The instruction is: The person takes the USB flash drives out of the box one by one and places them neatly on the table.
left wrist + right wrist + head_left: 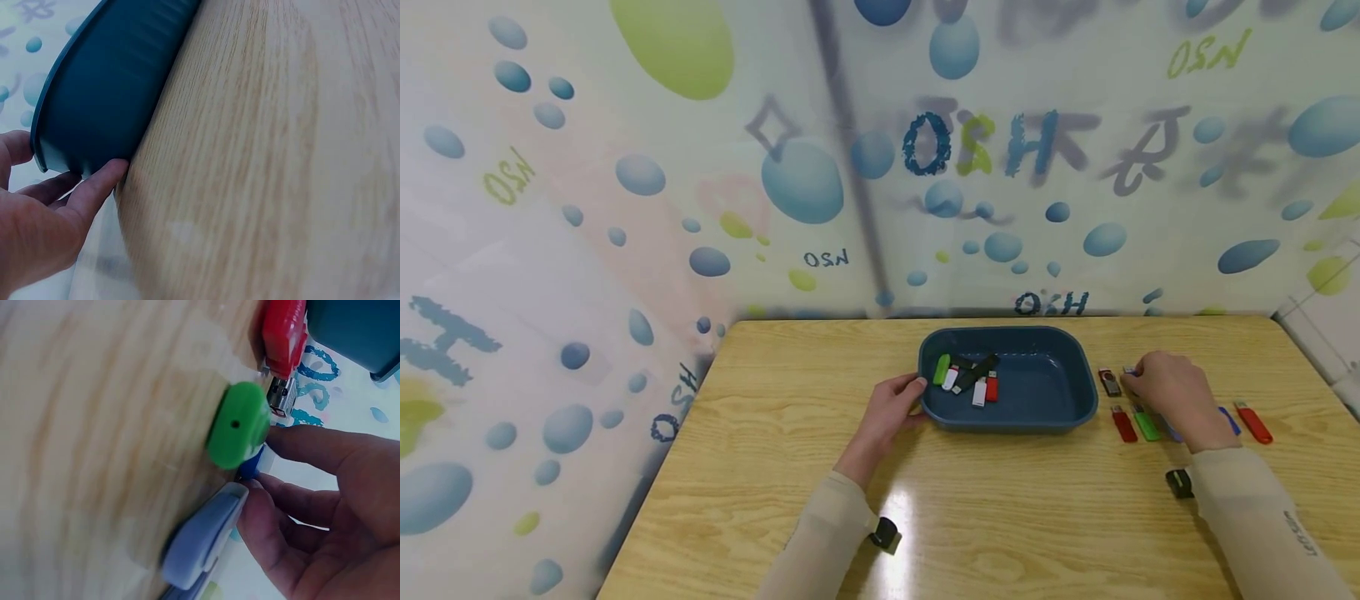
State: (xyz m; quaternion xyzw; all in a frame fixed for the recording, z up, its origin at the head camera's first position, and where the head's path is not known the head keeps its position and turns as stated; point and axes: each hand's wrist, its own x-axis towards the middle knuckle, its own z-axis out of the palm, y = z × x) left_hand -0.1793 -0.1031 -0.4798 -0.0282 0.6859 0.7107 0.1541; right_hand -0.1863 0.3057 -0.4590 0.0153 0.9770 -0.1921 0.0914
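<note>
On the table is a dark blue plastic tray. My left hand grips its left end, with one digit at the rim and others against the outer wall in the left wrist view. My right hand is right of the tray. Its fingertips pinch a small blue USB flash drive, mostly hidden by the fingers. Close by lie a green USB drive, a grey-blue one and a red one. A dark swivel drive lies left of the fingertips.
Several USB drives, among them a green one and a red one, lie in the tray's left part. A blue drive and a red one lie farther right. A patterned curtain hangs behind the wooden table.
</note>
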